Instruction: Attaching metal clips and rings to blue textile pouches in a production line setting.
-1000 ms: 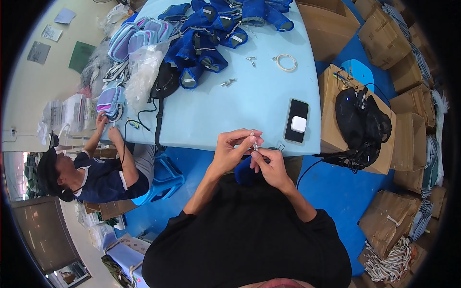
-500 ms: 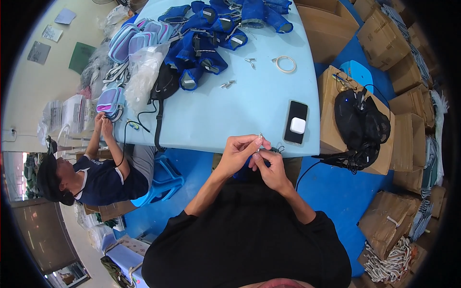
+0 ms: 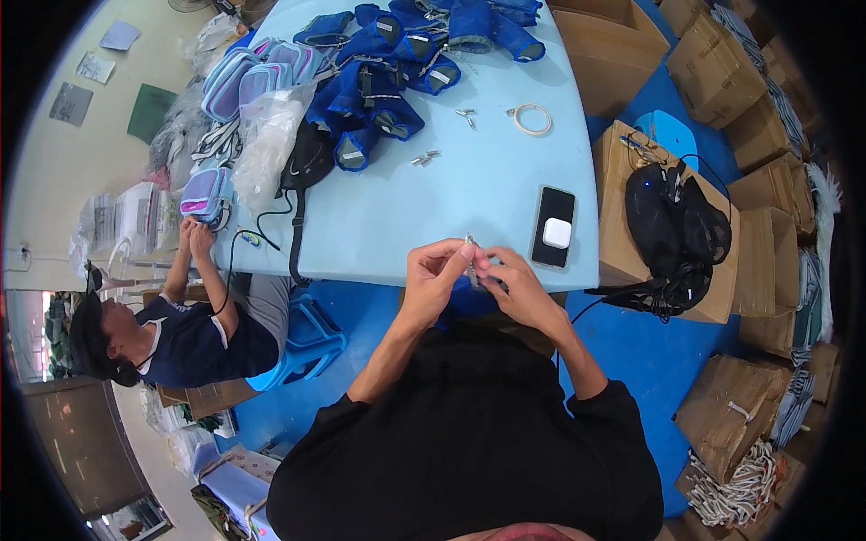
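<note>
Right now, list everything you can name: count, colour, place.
Table: one, light blue, ahead.
Fabric pieces: many, dark blue, table's far side.
Pouches: several, light blue and purple, table's left.
Plastic bag: one, clear, beside them.
Strapped bag: one, black, beside that.
Metal pieces: several, silver, mid-table.
Ring: one, pale, table's right.
Phone: one, black, beneath white case.
Boxes: many, brown, right.
Bundle: one, black, atop box.
Cords: one heap, white, lower right.
Co-worker: one, dark blue top, left.
Held piece: count unclear, silver, between hands.
Hands: two, bare, left hand, right hand, near edge.
</note>
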The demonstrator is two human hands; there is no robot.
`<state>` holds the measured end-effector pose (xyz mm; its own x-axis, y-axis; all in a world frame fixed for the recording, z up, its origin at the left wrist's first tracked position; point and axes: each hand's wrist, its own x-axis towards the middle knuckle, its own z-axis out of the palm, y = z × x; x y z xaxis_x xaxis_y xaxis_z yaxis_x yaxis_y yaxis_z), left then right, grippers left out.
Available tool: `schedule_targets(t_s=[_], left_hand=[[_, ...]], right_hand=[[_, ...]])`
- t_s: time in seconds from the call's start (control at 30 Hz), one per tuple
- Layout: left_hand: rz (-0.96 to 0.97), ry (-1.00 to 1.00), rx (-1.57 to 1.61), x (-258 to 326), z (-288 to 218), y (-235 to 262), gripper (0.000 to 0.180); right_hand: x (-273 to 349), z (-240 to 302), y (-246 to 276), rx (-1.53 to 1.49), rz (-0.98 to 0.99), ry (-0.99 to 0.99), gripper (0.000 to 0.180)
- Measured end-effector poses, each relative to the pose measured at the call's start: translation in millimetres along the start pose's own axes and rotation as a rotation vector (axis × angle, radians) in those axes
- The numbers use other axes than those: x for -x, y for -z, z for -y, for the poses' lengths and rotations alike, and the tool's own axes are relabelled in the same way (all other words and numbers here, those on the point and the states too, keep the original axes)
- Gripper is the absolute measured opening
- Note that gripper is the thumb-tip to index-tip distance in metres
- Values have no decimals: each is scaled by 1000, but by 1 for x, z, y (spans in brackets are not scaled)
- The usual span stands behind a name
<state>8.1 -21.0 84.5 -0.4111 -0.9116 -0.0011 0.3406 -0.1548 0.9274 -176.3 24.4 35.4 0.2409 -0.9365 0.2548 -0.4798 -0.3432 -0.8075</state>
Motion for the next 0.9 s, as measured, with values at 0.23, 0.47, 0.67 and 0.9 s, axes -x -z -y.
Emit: schedule_targets(t_s=[0.23,0.47,0.67,0.9], left_hand=[[-71,-73,47,3,2,14,23],[-297,-225,249,-2,-4,33,23],[-432,-267,358,-8,-6,44,24],[-401,-225,218,0,-10,44,24]], right_hand=[[9,-18,-23,-142,177,-128,19],[22,0,-18,-209,122,-316,17],[37,10,-32,-226,30,-233,13],[56,29,-42,-209,-4,-202,10]])
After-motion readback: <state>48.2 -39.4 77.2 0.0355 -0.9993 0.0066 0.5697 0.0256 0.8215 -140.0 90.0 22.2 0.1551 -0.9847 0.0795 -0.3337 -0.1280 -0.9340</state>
